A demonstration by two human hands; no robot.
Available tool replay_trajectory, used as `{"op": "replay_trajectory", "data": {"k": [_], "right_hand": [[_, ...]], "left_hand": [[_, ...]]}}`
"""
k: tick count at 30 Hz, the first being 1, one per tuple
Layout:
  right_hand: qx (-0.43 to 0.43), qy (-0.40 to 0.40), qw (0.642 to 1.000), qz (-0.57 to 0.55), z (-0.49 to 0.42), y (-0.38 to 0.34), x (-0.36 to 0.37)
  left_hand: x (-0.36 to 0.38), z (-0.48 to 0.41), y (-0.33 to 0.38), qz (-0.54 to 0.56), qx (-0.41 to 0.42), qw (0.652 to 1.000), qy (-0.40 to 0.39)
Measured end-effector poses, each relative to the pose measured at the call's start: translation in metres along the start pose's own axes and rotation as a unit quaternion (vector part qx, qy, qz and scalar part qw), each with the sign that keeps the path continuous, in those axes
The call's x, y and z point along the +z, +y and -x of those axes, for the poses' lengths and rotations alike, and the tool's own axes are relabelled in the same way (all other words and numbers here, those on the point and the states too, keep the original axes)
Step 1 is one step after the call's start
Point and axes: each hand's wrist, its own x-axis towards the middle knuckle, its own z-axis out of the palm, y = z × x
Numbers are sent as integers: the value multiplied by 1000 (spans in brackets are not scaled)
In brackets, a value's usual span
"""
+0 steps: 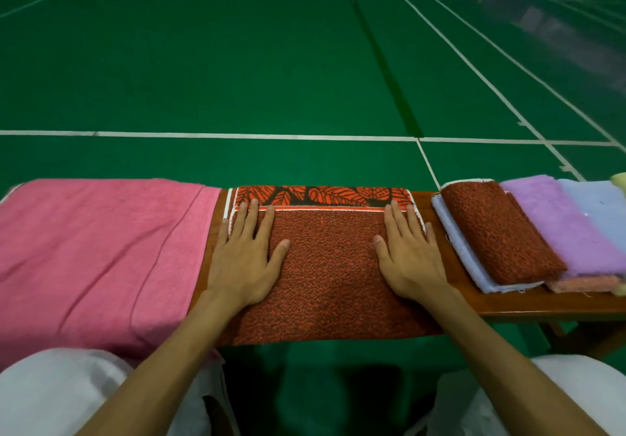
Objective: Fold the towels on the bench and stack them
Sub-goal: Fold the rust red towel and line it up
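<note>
**Mid-fold on red towel, stack started, pink one untouched**

Head view: both hands are lying flat, palms down, on the red patterned towel [325, 276] in the middle of the bench [542, 307]. Left hand [244, 259] is pressing near the towel's left edge, right hand [411, 259] near its right edge. Fingers spread wide on both, nothing pinched or held; this is reading as smoothing, not gripping.

The towel is looking already folded over once: the textured side is lying on top and a leaf-print band with white trim is showing along the bench's far edge. Its near edge is hanging slightly over the bench's near edge.

Toward the right end of the bench a stack [528, 239] is sitting: a folded dark red towel over a light blue one, with purple, pale blue and a pinkish layer beside and under it. Slightly fanned, not squared.

At the left end the pink towel [101, 252] is lying spread out, wrinkled and draping over the near edge, not folded.

Judgement: several done, the red one needing at least another fold, then stacking. Pink remaining in full.
</note>
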Motion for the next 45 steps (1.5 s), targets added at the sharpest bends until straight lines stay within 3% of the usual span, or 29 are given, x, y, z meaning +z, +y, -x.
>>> {"op": "replay_trajectory", "data": {"k": [15, 20, 23, 26, 32, 42, 45], "right_hand": [[3, 27, 1000, 2, 10, 1, 2], [11, 59, 996, -62, 7, 0, 0], [31, 127, 983, -131, 2, 7, -8], [75, 156, 977, -121, 2, 15, -18], [169, 105, 978, -67, 3, 11, -30], [145, 110, 973, -141, 0, 8, -31], [148, 122, 962, -194, 1, 12, -36]], "left_hand": [[1, 8, 2, 13, 2, 1000, -4], [-6, 8, 0, 68, 2, 998, 12], [-13, 6, -8, 124, -18, 991, 54], [-20, 5, -16, 116, -75, 986, 94], [-30, 7, -22, 99, -223, 968, 66], [-36, 1, -24, 196, -210, 958, 24], [-44, 1, -30, 300, -217, 929, 23]]}}
